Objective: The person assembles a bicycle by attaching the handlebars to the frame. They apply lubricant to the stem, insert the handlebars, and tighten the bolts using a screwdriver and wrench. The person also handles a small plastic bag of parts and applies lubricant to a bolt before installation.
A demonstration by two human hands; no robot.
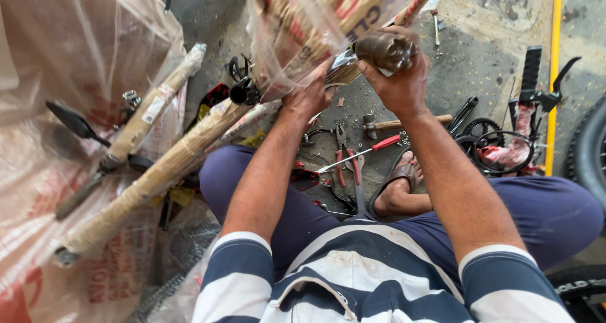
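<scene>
Both closed: left hand (309,96) gripping plastic wrap (284,39), right hand (398,77) on brown-wrapped tube end (386,48); cardboard-wrapped part (353,7) inside, probably; tools (350,165) crowding floor (480,39).

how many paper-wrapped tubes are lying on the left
2: one paper-wrapped tube against the plastic sheeting, and a longer one below it, running toward the person's left knee. More may be hidden under the plastic.

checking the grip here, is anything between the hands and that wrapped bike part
Clear plastic wrap covers the part where the left hand grips; the right hand closes directly on its brown wrapped end.
</scene>
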